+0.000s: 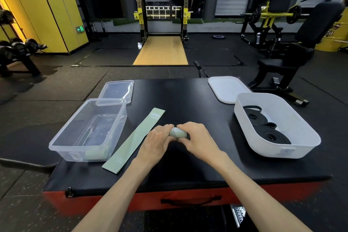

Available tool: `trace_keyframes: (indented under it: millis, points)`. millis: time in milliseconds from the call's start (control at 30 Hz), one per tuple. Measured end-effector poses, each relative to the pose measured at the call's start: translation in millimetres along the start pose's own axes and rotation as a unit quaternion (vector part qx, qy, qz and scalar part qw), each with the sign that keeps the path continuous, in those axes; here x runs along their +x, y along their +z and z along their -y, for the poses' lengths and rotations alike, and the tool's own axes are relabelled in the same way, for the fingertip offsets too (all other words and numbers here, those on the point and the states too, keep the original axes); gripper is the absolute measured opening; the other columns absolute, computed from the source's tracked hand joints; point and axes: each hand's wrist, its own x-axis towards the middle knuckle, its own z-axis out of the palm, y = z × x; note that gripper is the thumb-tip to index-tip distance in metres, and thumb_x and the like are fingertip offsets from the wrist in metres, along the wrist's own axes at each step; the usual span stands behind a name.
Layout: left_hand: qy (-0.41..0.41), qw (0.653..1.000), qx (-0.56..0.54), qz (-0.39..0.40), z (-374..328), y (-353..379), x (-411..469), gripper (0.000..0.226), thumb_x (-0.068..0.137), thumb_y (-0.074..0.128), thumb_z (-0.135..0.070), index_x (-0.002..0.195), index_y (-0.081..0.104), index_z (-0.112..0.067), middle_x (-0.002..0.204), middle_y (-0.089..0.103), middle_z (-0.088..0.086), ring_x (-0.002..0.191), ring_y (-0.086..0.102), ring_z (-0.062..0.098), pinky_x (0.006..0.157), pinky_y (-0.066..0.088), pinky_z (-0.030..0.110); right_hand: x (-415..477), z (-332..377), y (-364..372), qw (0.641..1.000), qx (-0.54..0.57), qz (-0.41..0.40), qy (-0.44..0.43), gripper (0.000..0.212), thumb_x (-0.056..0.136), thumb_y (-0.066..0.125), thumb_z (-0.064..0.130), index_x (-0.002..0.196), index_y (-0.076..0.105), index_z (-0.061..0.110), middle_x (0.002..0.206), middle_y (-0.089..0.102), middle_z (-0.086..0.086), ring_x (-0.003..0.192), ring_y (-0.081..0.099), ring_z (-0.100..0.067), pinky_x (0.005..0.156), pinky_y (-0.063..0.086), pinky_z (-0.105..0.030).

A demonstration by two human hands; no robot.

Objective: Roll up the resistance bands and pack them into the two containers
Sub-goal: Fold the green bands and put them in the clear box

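Note:
My left hand (157,141) and my right hand (195,139) meet at the middle of the black padded box, both pinching a small rolled pale green band (178,133) between their fingertips. A second pale green band (134,140) lies flat and unrolled just left of my hands, marked "30" at its near end. The clear container (64,142) stands at the left with a pale green shape showing through its near wall. The white container (308,132) at the right holds rolled black bands (267,133).
A clear lid (117,91) leans on the clear container's far rim. A white lid (227,88) lies behind the white container. The black top of the box (188,100) ends in a red front side. Gym machines, a rack and dumbbells stand around.

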Motion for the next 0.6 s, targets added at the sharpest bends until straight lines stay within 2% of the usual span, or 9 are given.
trace_keyframes:
  millis: [67,133,233,333,433,500,600]
  points:
    - [-0.012,1.0,-0.003,0.013,0,0,1,0.018,0.088,0.064,-0.016,0.103,0.059,-0.006,0.074,0.052,0.001,0.071,0.047,0.019,0.072,0.044,0.037,-3,1,1,1.0,-0.009,-0.011,0.006,0.005,0.082,0.064,0.018,0.082,0.059,0.014,0.075,0.055,0.002,0.071,0.05,-0.016,0.065,0.045,-0.032]
    - [-0.051,0.998,-0.019,0.026,-3,3,-1,0.036,0.089,0.064,-0.019,0.122,0.056,-0.008,0.09,0.062,0.007,0.085,0.055,0.025,0.081,0.043,0.034,-4,3,1,1.0,-0.026,-0.004,0.014,0.008,0.083,0.062,0.017,0.078,0.057,0.013,0.071,0.052,0.001,0.066,0.048,-0.018,0.063,0.045,-0.034]
    - [-0.137,0.988,-0.07,0.029,-12,10,-9,0.061,0.089,0.061,-0.027,0.144,0.036,-0.015,0.117,0.06,0.006,0.111,0.051,0.024,0.093,0.038,0.028,-4,4,0,0.998,-0.054,0.008,0.032,0.009,0.083,0.06,0.016,0.079,0.056,0.009,0.07,0.053,-0.004,0.067,0.048,-0.022,0.064,0.044,-0.037]
    - [-0.182,0.978,-0.097,0.039,-21,19,-14,0.072,0.08,0.066,-0.037,0.142,0.036,-0.015,0.114,0.059,0.004,0.114,0.049,0.022,0.086,0.038,0.024,-4,6,0,0.997,-0.039,0.016,0.066,0.012,0.081,0.056,0.014,0.074,0.053,0.005,0.064,0.051,-0.007,0.063,0.044,-0.023,0.059,0.042,-0.038]
    - [-0.206,0.973,-0.102,0.02,-26,21,-15,0.079,0.073,0.072,-0.041,0.138,0.039,-0.013,0.114,0.058,0.003,0.114,0.046,0.019,0.09,0.038,0.024,-2,11,2,0.993,0.033,0.023,0.11,0.011,0.075,0.053,0.012,0.067,0.056,0.005,0.056,0.05,-0.014,0.052,0.033,-0.019,0.05,0.038,-0.037]
    - [-0.215,0.973,-0.084,0.003,-29,18,-11,0.074,0.076,0.069,-0.035,0.138,0.039,-0.01,0.112,0.057,0.003,0.113,0.046,0.02,0.083,0.034,0.02,1,15,1,0.987,0.083,0.022,0.133,0.012,0.07,0.054,0.014,0.06,0.057,0.008,0.054,0.047,-0.016,0.05,0.027,-0.016,0.046,0.032,-0.033]
    - [-0.2,0.978,-0.047,-0.025,-31,13,-6,0.058,0.077,0.065,-0.03,0.126,0.048,-0.006,0.097,0.06,0.003,0.1,0.053,0.024,0.071,0.028,0.019,7,20,-2,0.982,0.107,0.021,0.153,0.016,0.064,0.061,0.016,0.056,0.053,0.005,0.05,0.031,-0.006,0.053,0.021,-0.014,0.046,0.025,-0.029]
